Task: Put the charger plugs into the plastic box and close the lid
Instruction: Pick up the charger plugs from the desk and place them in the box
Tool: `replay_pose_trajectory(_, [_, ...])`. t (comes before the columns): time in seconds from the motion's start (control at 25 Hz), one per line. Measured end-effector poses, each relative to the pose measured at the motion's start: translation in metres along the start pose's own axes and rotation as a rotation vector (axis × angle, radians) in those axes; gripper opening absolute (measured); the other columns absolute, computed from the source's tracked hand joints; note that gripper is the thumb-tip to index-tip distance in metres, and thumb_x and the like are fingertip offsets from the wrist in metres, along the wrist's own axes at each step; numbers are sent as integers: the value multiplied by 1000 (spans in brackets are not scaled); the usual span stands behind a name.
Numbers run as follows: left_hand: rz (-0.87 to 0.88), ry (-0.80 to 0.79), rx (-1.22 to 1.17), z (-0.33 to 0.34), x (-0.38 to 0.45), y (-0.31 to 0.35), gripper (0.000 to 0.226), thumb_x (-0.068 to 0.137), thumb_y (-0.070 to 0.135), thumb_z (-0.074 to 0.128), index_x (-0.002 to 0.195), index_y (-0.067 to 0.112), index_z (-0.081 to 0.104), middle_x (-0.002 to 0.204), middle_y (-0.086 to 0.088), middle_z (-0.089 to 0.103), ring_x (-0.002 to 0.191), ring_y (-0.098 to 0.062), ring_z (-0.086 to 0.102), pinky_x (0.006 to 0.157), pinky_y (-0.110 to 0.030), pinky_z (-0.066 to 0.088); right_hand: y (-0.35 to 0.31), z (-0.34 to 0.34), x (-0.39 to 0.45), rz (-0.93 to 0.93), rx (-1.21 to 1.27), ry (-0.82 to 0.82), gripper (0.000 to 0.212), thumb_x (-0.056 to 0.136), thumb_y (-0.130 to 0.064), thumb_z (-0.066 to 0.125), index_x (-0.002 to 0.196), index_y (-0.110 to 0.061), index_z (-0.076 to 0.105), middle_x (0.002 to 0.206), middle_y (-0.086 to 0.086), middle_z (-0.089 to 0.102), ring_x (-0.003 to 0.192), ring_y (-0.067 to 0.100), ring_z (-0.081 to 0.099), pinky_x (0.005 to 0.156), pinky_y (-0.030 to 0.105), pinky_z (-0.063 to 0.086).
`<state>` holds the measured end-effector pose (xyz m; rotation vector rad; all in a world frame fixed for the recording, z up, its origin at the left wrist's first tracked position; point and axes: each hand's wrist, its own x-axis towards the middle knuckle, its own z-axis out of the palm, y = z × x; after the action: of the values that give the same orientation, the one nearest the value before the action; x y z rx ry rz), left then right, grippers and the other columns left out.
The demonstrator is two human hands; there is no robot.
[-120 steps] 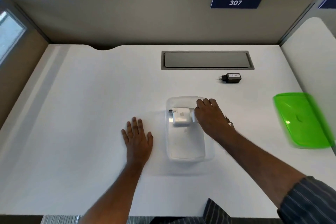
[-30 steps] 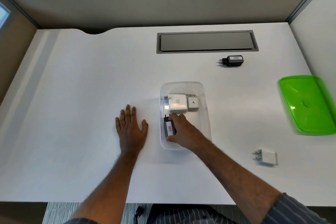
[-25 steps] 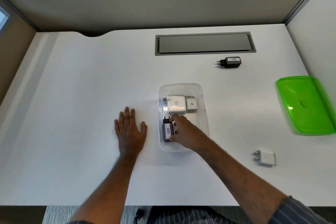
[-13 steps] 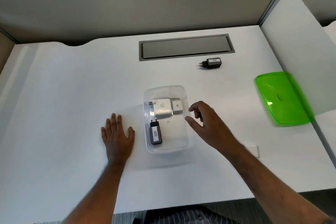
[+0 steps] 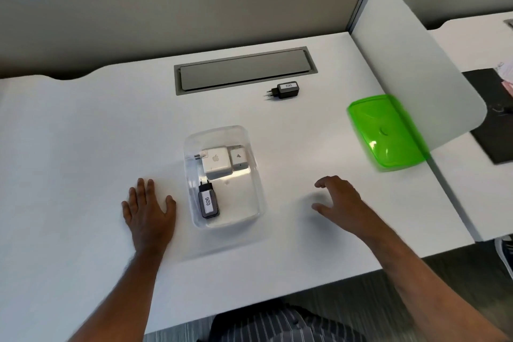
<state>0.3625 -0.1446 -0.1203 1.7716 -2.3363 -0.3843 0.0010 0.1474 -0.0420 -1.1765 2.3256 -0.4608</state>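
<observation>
Clear plastic box (image 5: pixel 251 189) mid-tabletop (image 5: pixel 83 147) holds three chargers; black charger plug (image 5: pixel 284 90) lies well behind it, green lid (image 5: pixel 385 133) far right. Right hand (image 5: pixel 337 198) hovers, fingers spread, empty; left hand (image 5: pixel 148 214) flat. Plug likely light, rigid; pinch body sides, not prongs.

Office: numbered cubicle partition (image 5: pixel 166 8), white desk (image 5: pixel 83 133).

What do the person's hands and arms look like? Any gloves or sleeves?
No gloves, rings or watch show. The left hand and right hand are bare, and both forearms are bare as far as the picture shows them. No sleeve is in view now. Near the bottom edge is dark cloth with thin white stripes.
</observation>
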Motion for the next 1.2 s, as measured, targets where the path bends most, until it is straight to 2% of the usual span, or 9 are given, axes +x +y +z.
replay_pose_trajectory(0.12, [7, 5, -3, -1, -2, 1, 72, 92, 51, 35, 155, 16, 34, 168, -9, 29, 156, -34, 23, 127, -55, 13, 16, -6, -12, 46, -1, -60, 59, 75, -38, 82, 126, -28, 55, 131, -9, 50, 118, 19, 48, 96, 24, 44])
replay_pose_trajectory(0.28, [10, 2, -11, -3, -2, 2, 72, 92, 51, 35, 155, 15, 33, 168, -9, 28, 156, -34, 21, 127, -54, 11, 33, -14, -20, 106, -79, -165, 73, 69, -32, 85, 133, -29, 51, 139, -8, 44, 126, 21, 41, 104, 34, 37])
replay_pose_trajectory(0.44, [5, -7, -21, -4, -2, 2, 72, 93, 51, 35, 156, 16, 32, 169, -8, 27, 157, -33, 19, 128, -53, 10, 50, -11, -28, 127, -20, -173, 64, 73, -13, 79, 129, -28, 51, 130, -10, 40, 121, 22, 39, 94, 29, 35])
replay_pose_trajectory(0.64, [4, -9, -25, -6, -3, 3, 72, 93, 50, 36, 156, 15, 32, 169, -8, 27, 157, -32, 19, 128, -53, 9, 49, -10, -26, 87, -32, -103, 49, 80, -12, 77, 121, -24, 55, 117, -10, 45, 117, 26, 46, 92, 31, 37])
replay_pose_trajectory(0.8, [0, -6, -28, -8, -4, 6, 73, 93, 49, 37, 157, 15, 33, 169, -8, 27, 157, -32, 20, 129, -52, 9, 20, -18, -21, 8, -4, 2, 49, 79, -12, 76, 119, -30, 53, 119, -11, 49, 110, 22, 48, 88, 35, 45])
replay_pose_trajectory(0.96, [6, 1, -32, -9, -4, 6, 72, 93, 48, 38, 157, 15, 33, 169, -8, 27, 157, -32, 20, 129, -52, 9, -31, -32, -7, -143, 32, 112, 51, 79, -16, 76, 119, -34, 52, 120, -16, 50, 108, 15, 48, 87, 31, 46])
replay_pose_trajectory(1.2, [18, 15, -38, -7, -3, 4, 72, 93, 46, 41, 157, 14, 34, 169, -8, 28, 157, -31, 21, 129, -52, 10, -107, -48, 32, -320, 51, 91, 49, 84, -24, 78, 126, -27, 53, 125, -13, 52, 115, 18, 51, 95, 33, 46])
